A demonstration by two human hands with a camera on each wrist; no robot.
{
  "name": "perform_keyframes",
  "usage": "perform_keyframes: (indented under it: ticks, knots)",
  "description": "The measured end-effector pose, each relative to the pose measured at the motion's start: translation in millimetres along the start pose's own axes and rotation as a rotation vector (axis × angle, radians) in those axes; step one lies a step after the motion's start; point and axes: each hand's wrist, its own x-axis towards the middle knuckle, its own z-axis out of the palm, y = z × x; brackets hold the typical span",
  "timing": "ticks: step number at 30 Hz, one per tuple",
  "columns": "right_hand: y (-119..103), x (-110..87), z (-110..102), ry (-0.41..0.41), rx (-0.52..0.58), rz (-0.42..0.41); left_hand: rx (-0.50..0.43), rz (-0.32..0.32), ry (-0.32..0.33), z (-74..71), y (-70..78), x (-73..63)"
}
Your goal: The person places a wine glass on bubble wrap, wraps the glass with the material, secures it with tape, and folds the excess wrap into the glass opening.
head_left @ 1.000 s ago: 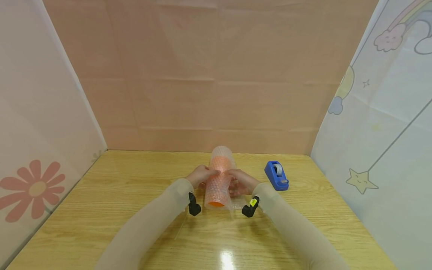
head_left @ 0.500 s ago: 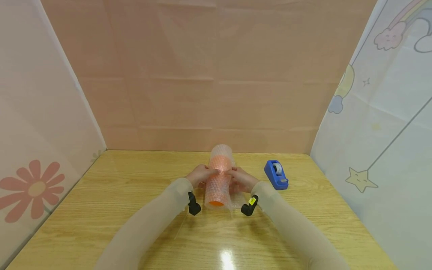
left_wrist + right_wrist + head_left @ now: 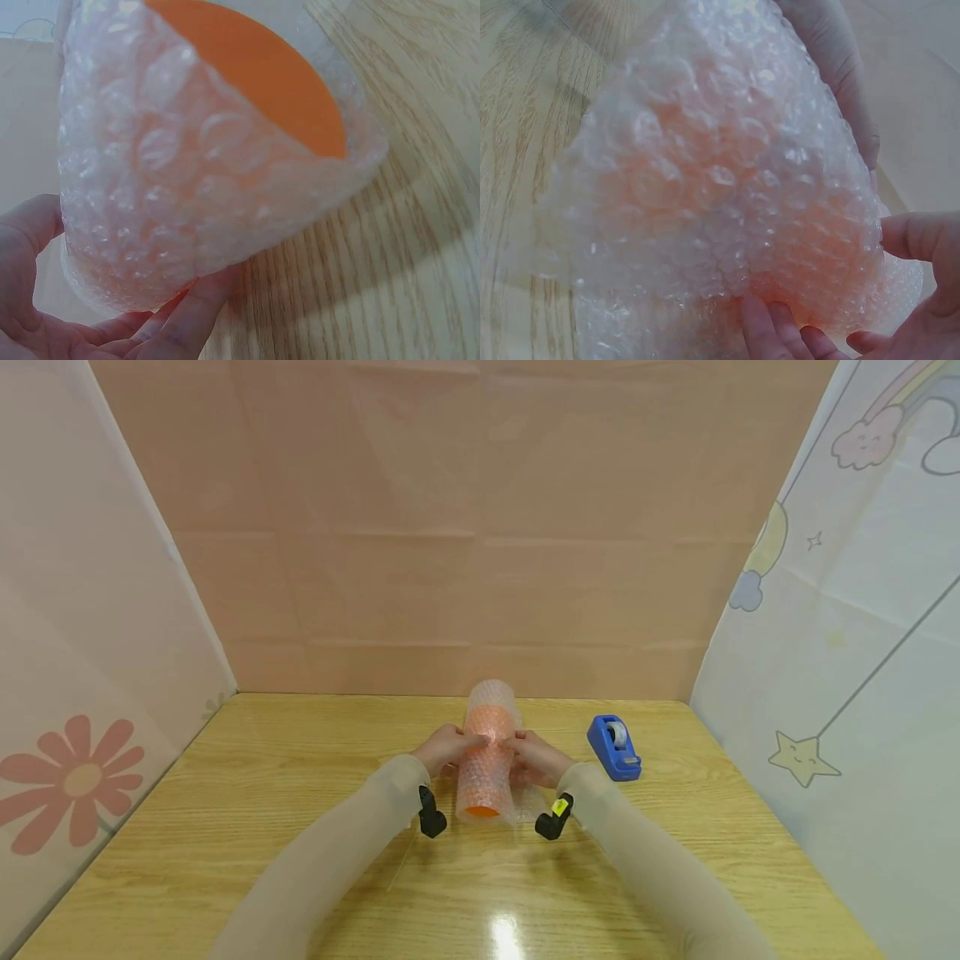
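An orange cylinder, its open or flat end (image 3: pixel 277 82) showing at the near side, lies wrapped in clear bubble wrap (image 3: pixel 491 718) in the middle of the table. My left hand (image 3: pixel 446 748) grips the roll's left side, thumb on top and fingers curled around its lower side, as the left wrist view shows. From the right, my right hand (image 3: pixel 542 757) holds it likewise, its thumb (image 3: pixel 907 232) against the wrap and its fingertips (image 3: pixel 761 326) pressing the wrap low down. A loose flap of bubble wrap (image 3: pixel 531 806) spreads on the table beside the right hand.
A blue tape dispenser (image 3: pixel 615 750) with a roll of clear tape stands on the wooden table (image 3: pixel 300 727), right of the hands. A pinkish backdrop (image 3: pixel 480 568) rises behind the table. Patterned sheets (image 3: pixel 847 652) border the sides.
My right hand's fingers have drawn in a little closer around the roll's side. The left hand keeps its grip, and the roll has hardly moved.
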Motion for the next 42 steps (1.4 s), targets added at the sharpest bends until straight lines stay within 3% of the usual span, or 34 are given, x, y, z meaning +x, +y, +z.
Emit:
perform_keyframes:
  ticks: [18, 33, 42]
  knots:
    - [6.3, 5.5, -2.8, -0.005, 0.032, -0.014, 0.002, 0.001, -0.006, 0.2, 1.3, -3.2]
    - [7.2, 3.8, -0.4, 0.017, 0.060, 0.035, 0.008, 0.003, 0.004, 1.2, 3.9, -3.4]
    - [8.8, 3.3, -3.0, -0.017, 0.033, 0.017, -0.003, 0.005, 0.001, 1.1, 7.3, -4.1]
